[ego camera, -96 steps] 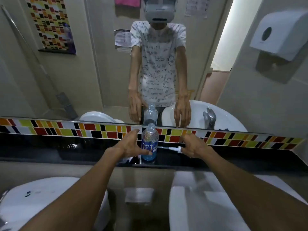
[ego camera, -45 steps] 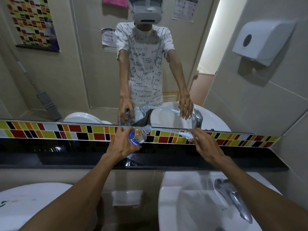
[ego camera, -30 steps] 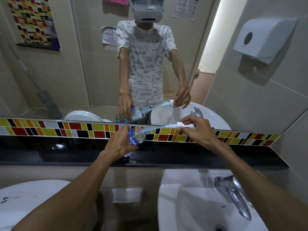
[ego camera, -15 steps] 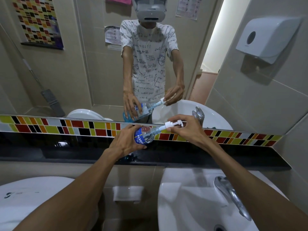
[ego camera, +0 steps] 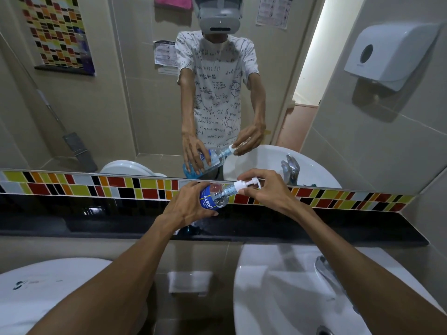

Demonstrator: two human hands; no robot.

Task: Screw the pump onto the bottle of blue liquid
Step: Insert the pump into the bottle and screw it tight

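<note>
Head view: left hand point(ego camera: 187, 209) wrapped round the bottle point(ego camera: 214, 195), tilted neck-right, held in the air above the black ledge point(ego camera: 96, 221) near its middle, in front of the mirror point(ego camera: 121, 93). Right hand point(ego camera: 262, 189) pinches the white pump point(ego camera: 245, 184) by its collar. Half a second ago the collar sat off the neck with tube showing; now it meets the neck. Likely seated, threading about to start. How much liquid is in the bottle can't be told.

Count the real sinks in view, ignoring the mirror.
2. One white sink at lower left, cut off by the frame; one white sink with a faucet at lower right. Any others would lie outside the frame.
</note>
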